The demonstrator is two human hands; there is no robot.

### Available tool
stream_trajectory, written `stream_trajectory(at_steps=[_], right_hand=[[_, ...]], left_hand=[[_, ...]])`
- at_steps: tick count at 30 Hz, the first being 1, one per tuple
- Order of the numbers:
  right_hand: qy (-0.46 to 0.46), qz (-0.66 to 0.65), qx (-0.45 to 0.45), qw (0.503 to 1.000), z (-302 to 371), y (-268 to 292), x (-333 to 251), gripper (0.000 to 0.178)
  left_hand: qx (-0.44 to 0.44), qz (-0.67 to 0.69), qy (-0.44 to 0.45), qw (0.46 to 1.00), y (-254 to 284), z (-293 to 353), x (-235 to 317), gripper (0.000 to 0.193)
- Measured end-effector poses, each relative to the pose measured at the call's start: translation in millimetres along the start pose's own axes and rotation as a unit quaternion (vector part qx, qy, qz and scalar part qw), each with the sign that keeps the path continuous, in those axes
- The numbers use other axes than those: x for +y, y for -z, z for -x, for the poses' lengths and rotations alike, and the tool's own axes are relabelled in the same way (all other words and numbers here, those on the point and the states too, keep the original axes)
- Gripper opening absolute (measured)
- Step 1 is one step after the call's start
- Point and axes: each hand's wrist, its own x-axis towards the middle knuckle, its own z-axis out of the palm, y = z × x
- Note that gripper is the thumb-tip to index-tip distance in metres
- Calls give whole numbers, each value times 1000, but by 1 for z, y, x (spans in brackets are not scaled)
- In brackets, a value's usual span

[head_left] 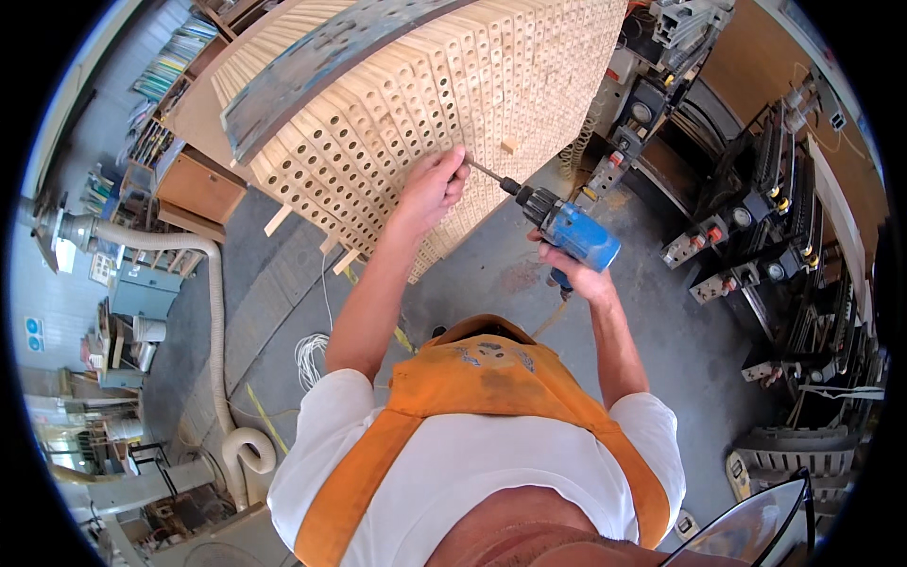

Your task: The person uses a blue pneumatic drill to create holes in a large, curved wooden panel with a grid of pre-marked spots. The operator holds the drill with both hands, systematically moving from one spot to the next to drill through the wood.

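My right hand [578, 269] grips a blue cordless drill [581, 236], its black chuck pointing up and left. A long thin bit [487, 171] runs from the chuck to the fingertips of my left hand [435, 189]. My left fingers are curled and pinched together at the bit's tip; whatever they hold there is hidden. Both hands are in front of a big stack of pale wooden strips [397, 109], whose face is covered with rows of round holes. From that face a small wood block [510, 146] sticks out, right of my left hand.
A worn blue-grey board [321, 71] lies along the stack's top. Wood ends jut out at its lower left. Black machinery with gauges [746, 217] lines the right side. On the left are a ribbed hose [215, 312], a coiled white cable [310, 359] and a wooden cabinet [196, 187].
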Motion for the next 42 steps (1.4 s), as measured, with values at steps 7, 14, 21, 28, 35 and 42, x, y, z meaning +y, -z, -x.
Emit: stream_trajectory(at_steps=[7,14,21,28,35,42], right_hand=[[-13,-75,50,996,-36,-38,-18,24],[-5,-129,25,991,-66,-42,-19,25],[53,55,44,996,-60,-48,-35,22],[51,71,57,995,-62,-47,-37,23],[31,-33,40,998,-61,-47,-30,23],[28,-26,32,999,-24,-41,-36,28]], left_hand=[[5,141,-81,987,-8,-32,21,26],[-8,199,-94,975,-2,-34,17,25],[-30,84,136,987,13,-7,-79,16],[-5,121,249,961,12,38,-137,28],[-7,92,169,981,31,39,-119,28],[42,148,-37,987,30,18,-25,20]])
